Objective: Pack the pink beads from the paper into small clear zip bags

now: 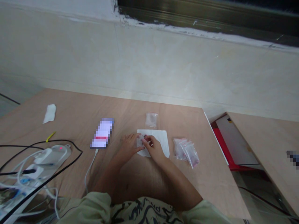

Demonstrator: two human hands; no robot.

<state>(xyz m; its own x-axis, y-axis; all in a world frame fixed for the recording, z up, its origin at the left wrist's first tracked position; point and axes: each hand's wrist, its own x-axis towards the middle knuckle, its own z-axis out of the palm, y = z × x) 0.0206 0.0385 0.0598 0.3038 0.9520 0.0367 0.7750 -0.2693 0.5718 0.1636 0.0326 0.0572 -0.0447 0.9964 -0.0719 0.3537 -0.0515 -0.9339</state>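
Note:
My left hand grips a small clear plastic bag by its left side. Close against that bag, the fingertips of my right hand are pinched together near its opening; what they hold, if anything, is too small to tell. Beneath both hands lies a white sheet of paper. Another small clear zip bag rests flat just beyond the sheet. To the right is an overlapping pile of small clear bags with reddish edges, their contents unclear.
A phone with a white charging cable lies left of my hands. Farther left, a power strip sits among tangled black and white cables. A white scrap of paper is near the back left. The wooden table meets the wall behind.

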